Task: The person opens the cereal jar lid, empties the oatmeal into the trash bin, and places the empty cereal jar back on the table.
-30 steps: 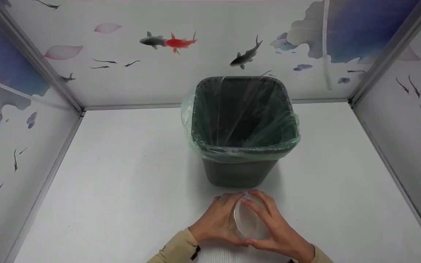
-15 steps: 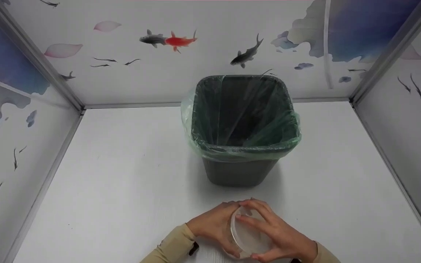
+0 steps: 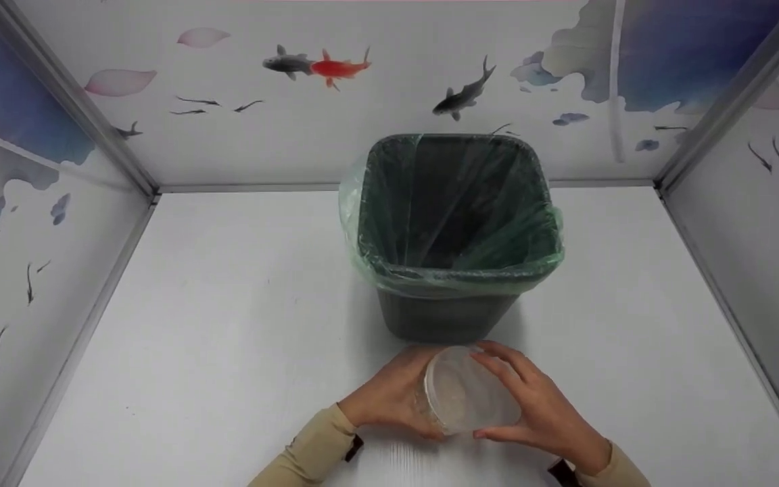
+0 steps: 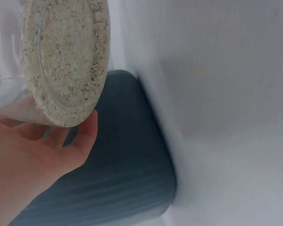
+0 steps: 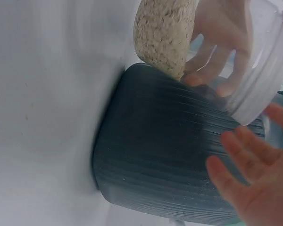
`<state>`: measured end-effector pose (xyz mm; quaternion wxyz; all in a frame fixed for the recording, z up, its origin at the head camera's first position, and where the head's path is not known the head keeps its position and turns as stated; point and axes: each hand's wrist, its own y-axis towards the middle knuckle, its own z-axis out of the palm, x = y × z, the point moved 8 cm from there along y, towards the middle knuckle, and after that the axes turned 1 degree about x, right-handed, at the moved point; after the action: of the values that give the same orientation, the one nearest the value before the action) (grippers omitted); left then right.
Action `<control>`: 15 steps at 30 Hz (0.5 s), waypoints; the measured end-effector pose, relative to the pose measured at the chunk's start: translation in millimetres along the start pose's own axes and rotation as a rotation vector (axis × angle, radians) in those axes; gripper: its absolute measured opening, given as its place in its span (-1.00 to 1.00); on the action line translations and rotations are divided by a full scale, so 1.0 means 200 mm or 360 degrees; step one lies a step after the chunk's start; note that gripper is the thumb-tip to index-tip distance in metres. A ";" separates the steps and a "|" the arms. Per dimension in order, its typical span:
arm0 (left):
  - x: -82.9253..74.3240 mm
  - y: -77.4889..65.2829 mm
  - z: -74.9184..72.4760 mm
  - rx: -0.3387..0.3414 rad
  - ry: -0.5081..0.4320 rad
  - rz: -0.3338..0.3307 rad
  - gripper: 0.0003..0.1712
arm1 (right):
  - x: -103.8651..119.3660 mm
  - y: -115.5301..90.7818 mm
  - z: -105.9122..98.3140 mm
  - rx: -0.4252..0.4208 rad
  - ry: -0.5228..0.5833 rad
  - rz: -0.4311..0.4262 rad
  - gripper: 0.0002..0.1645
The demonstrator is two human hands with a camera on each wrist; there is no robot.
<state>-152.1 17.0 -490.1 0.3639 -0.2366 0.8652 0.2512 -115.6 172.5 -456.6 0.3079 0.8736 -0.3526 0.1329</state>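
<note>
A clear plastic jar holds pale, speckled granules at its base. My left hand grips the jar's side, in front of the bin, with the jar tilted. A translucent lid covers the jar's mouth and faces up and to the right. Across that lid spreads my right hand, its thumb and forefinger at opposite edges of the rim. In the right wrist view the other right fingers stand apart from the jar. Through the clear wall the left fingers show behind the jar.
Just beyond the hands stands a dark grey bin, lined with a thin green bag folded over its rim. White tabletop surrounds it. Panels printed with fish enclose the back and both sides.
Both hands and the jar first come nearer to me, then move back toward the bin. The jar tilts, and more of its lid shows between the right thumb and forefinger.
</note>
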 end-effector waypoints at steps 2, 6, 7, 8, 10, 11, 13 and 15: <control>0.00 0.00 -0.03 -0.0034 0.0123 -0.0048 0.24 | 0.00 -0.01 0.00 -0.0019 0.0001 0.0063 0.22; -0.03 -0.01 -0.06 -0.0140 0.0603 -0.0105 0.29 | 0.01 -0.01 0.03 -0.0009 0.0099 0.0223 0.16; -0.04 0.00 -0.06 -0.0162 0.0724 -0.0115 0.31 | 0.01 -0.01 0.04 0.0004 0.0143 0.0286 0.14; -0.06 0.00 -0.05 -0.0182 0.0833 -0.0124 0.33 | 0.00 -0.01 0.05 0.0019 0.0198 0.0351 0.12; -0.08 0.00 -0.03 -0.0216 0.0995 -0.0136 0.36 | -0.01 -0.01 0.06 0.0036 0.0294 0.0484 0.08; -0.09 0.00 -0.02 -0.0235 0.1048 -0.0142 0.37 | -0.02 -0.02 0.07 0.0042 0.0336 0.0539 0.07; -0.11 0.00 0.00 -0.0270 0.1121 -0.0153 0.39 | -0.02 -0.02 0.08 0.0046 0.0373 0.0614 0.05; -0.12 0.01 0.01 -0.0301 0.1168 -0.0161 0.40 | -0.02 -0.01 0.09 0.0036 0.0355 0.0642 0.04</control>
<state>-136.6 25.2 -473.9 0.0183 -0.3857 0.8982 0.2101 -117.1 165.5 -473.0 0.3024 0.7687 -0.4825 0.2913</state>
